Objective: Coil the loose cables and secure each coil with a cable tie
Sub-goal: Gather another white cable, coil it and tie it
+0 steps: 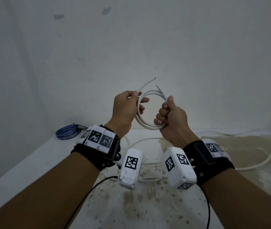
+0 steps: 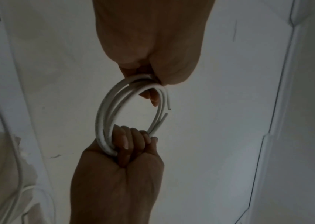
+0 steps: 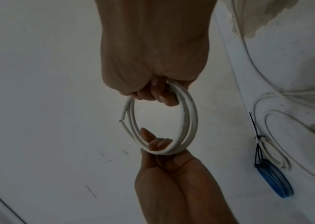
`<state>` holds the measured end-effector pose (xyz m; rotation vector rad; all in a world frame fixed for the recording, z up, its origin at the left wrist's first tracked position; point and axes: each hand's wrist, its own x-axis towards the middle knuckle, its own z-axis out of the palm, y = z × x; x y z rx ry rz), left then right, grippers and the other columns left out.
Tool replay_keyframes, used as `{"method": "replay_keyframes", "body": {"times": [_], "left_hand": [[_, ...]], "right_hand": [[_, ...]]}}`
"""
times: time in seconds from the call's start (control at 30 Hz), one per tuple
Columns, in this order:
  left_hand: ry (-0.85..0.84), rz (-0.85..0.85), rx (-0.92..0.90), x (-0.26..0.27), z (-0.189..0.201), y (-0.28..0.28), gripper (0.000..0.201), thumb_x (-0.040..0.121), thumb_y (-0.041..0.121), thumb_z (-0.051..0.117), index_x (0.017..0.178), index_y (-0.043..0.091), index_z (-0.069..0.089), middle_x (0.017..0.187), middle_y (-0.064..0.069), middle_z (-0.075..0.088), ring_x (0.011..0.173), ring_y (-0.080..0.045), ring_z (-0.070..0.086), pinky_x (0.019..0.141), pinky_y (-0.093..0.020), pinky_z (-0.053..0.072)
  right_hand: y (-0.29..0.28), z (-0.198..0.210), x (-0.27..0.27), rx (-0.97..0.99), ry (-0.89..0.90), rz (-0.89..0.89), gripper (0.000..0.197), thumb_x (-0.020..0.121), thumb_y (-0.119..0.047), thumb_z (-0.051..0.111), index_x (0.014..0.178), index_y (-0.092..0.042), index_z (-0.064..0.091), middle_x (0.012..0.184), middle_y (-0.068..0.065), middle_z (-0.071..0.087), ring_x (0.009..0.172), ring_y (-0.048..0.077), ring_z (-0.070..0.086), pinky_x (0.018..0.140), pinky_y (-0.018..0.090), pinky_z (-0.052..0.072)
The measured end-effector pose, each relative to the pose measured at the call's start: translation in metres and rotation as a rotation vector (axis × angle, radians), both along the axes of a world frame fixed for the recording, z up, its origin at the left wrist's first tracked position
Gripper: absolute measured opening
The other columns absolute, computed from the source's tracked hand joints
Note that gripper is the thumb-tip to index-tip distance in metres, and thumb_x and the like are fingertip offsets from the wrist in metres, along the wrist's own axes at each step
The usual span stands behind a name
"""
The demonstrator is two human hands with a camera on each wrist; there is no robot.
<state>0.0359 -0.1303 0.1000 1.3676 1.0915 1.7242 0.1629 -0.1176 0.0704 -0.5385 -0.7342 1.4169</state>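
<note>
The left hand (image 1: pixel 125 108) is pinching the nine o'clock side of a white cable coil (image 1: pixel 145 125), thumb and fingers curled round its turns. The right hand (image 1: pixel 170 119) is fisting tightly on the four o'clock side, so both hands are holding the coil in the air above the tabletop (image 1: pixel 24 167). Two cut ends are sticking up at twelve o'clock. Beyond, at ten o'clock, a blue cable coil (image 1: pixel 67 132) with a black cable tie (image 1: pixel 80 128) is lying on the tabletop, and a loose white cable (image 1: pixel 263 162) is trailing at three o'clock.
</note>
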Motion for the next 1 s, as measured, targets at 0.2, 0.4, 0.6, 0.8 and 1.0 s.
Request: {"method": "replay_keyframes", "body": {"times": [0.2, 0.4, 0.6, 0.8, 1.0], "left_hand": [[0.046, 0.116, 0.003, 0.005, -0.006, 0.001, 0.023, 0.103, 0.020, 0.042, 0.102, 0.005, 0.060, 0.089, -0.008, 0.074, 0.063, -0.019, 0.073, 0.064, -0.034, 0.061], [0.056, 0.197, 0.087, 0.001, 0.003, 0.008, 0.021, 0.099, 0.017, 0.050, 0.090, 0.006, 0.065, 0.086, -0.006, 0.071, 0.067, -0.011, 0.073, 0.065, -0.034, 0.061], [0.303, 0.196, 0.195, -0.014, -0.006, 0.014, 0.019, 0.098, 0.024, 0.054, 0.085, 0.021, 0.068, 0.077, 0.004, 0.070, 0.053, -0.006, 0.055, 0.058, -0.030, 0.044], [0.278, -0.062, 0.145, -0.026, 0.002, 0.009, 0.021, 0.100, 0.021, 0.054, 0.093, 0.012, 0.072, 0.070, -0.004, 0.065, 0.038, -0.011, 0.035, 0.039, -0.020, 0.031], [0.611, -0.038, 0.192, -0.033, 0.007, 0.009, 0.023, 0.100, 0.022, 0.053, 0.111, 0.019, 0.073, 0.075, 0.002, 0.070, 0.043, -0.006, 0.042, 0.046, -0.023, 0.039]], "right_hand": [[0.001, -0.002, -0.011, -0.002, 0.058, -0.048, 0.045, 0.103, -0.042, 0.043, 0.066, -0.017, 0.040, 0.047, -0.005, 0.023, 0.040, 0.011, 0.019, 0.039, 0.023, 0.023], [0.002, -0.013, -0.020, 0.047, -0.087, -0.091, 0.043, 0.104, -0.040, 0.041, 0.067, -0.018, 0.039, 0.046, -0.005, 0.024, 0.040, 0.012, 0.021, 0.041, 0.024, 0.026], [-0.004, -0.015, -0.016, 0.078, -0.178, 0.059, 0.042, 0.105, -0.040, 0.040, 0.068, -0.018, 0.039, 0.048, -0.005, 0.021, 0.042, 0.012, 0.019, 0.045, 0.025, 0.032], [-0.006, -0.018, -0.013, 0.102, -0.242, 0.109, 0.040, 0.104, -0.038, 0.043, 0.070, -0.016, 0.042, 0.049, -0.004, 0.024, 0.042, 0.012, 0.021, 0.051, 0.028, 0.039], [-0.006, -0.020, -0.016, 0.093, -0.285, 0.077, 0.040, 0.105, -0.035, 0.043, 0.070, -0.015, 0.042, 0.049, -0.004, 0.025, 0.040, 0.012, 0.023, 0.050, 0.028, 0.039]]}}
